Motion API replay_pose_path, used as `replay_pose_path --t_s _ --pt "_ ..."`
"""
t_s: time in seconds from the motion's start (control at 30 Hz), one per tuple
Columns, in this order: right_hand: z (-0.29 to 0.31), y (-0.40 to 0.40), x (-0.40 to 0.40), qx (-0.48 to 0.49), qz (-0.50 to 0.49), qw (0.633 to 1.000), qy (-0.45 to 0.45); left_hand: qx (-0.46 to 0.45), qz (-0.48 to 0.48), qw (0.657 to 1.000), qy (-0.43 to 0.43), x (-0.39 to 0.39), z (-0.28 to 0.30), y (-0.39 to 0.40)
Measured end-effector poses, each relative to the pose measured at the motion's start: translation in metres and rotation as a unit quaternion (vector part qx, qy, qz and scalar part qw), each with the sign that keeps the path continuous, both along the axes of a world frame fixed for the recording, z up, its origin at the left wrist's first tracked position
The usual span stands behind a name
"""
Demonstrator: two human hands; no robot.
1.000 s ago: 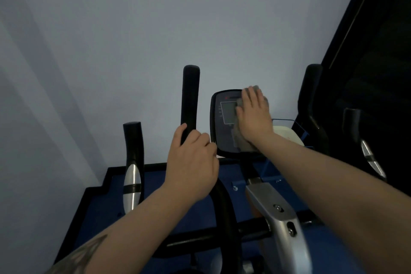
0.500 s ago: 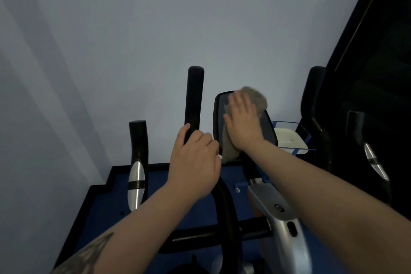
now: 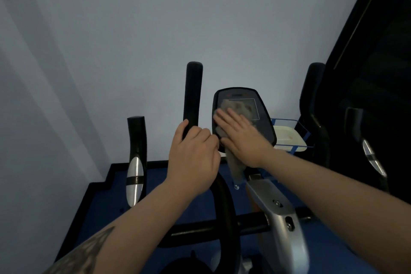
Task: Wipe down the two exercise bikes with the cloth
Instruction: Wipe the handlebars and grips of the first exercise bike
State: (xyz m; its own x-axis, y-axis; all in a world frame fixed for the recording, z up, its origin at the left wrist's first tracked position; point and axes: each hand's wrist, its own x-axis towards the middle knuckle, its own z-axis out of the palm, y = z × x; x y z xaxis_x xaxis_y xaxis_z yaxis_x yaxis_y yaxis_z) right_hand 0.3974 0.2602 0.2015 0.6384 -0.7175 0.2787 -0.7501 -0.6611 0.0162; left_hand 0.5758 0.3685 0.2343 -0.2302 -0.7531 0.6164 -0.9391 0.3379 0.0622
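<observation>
At centre frame, right hand presses a grey cloth flat-fingered against the bike console; left hand grips a handlebar. Wiping looks early, with much left.

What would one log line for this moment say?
step: wiping console | right hand: flat, pressing cloth on console | left hand: grips handlebar

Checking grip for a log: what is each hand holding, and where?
Left hand grips the black handlebar mid-shaft. Right hand presses the cloth flat on the console.
</observation>
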Motion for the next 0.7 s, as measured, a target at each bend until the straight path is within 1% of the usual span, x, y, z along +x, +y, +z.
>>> replay_pose_path --t_s 0.03,0.07,0.1,0.17,0.2,0.23,0.27,0.33,0.37,0.4,0.43,0.5,0.53,0.57,0.6,0.63,0.67,0.7 --pt "0.0 -0.003 -0.016 -0.001 0.0 1.0 0.006 0.001 0.002 1.0 0.004 -0.001 -0.001 0.0" --pt "0.002 -0.009 -0.024 0.001 -0.04 0.999 -0.002 -0.001 0.005 1.0 0.007 -0.001 -0.002 0.001" --pt "0.006 -0.017 -0.022 -0.001 -0.104 0.994 -0.029 -0.006 0.007 1.0 0.005 -0.002 -0.002 0.0" --pt "0.017 -0.036 0.005 -0.003 -0.236 0.966 -0.109 0.002 0.004 1.0 -0.009 0.0 0.0 0.0" --pt "0.021 -0.039 0.023 0.002 -0.277 0.951 -0.134 0.01 0.003 1.0 -0.018 0.001 0.001 0.0" --pt "0.022 -0.038 0.036 0.0 -0.286 0.947 -0.144 0.012 0.0 1.0 -0.026 0.002 0.001 0.0" --pt "0.018 -0.033 0.041 -0.01 -0.258 0.957 -0.136 0.013 -0.003 0.999 -0.031 0.003 0.002 0.001" --pt "0.009 -0.011 0.024 -0.012 -0.135 0.984 -0.115 0.012 -0.004 0.999 -0.032 0.001 0.002 0.001" --pt "0.006 0.001 0.009 -0.005 -0.085 0.989 -0.119 0.014 -0.002 1.0 -0.028 0.0 0.002 0.001" --pt "0.008 0.012 -0.004 0.011 -0.066 0.989 -0.134 0.019 0.003 1.0 -0.023 -0.001 0.003 0.003" --pt "0.012 0.017 -0.01 0.03 -0.077 0.983 -0.161 0.029 0.007 0.999 -0.019 -0.001 0.004 0.003" --pt "0.034 0.021 -0.005 0.089 -0.168 0.953 -0.237 0.058 0.002 0.998 0.005 -0.001 0.004 0.005" --pt "0.048 0.025 0.004 0.129 -0.205 0.933 -0.267 0.073 -0.012 0.997 0.039 0.0 0.004 0.006" --pt "0.061 0.031 0.014 0.166 -0.221 0.916 -0.29 0.084 -0.042 0.991 0.095 0.002 0.005 0.007" --pt "0.07 0.041 0.025 0.201 -0.216 0.902 -0.314 0.099 -0.076 0.976 0.179 0.003 0.008 0.012" --pt "0.074 0.054 0.035 0.231 -0.203 0.889 -0.339 0.111 -0.104 0.95 0.273 0.005 0.011 0.017" --pt "0.073 0.07 0.044 0.264 -0.19 0.873 -0.362 0.106 -0.108 0.924 0.352 0.008 0.015 0.024" --pt "0.067 0.089 0.053 0.296 -0.18 0.857 -0.381 0.085 -0.096 0.908 0.399 0.013 0.017 0.032"
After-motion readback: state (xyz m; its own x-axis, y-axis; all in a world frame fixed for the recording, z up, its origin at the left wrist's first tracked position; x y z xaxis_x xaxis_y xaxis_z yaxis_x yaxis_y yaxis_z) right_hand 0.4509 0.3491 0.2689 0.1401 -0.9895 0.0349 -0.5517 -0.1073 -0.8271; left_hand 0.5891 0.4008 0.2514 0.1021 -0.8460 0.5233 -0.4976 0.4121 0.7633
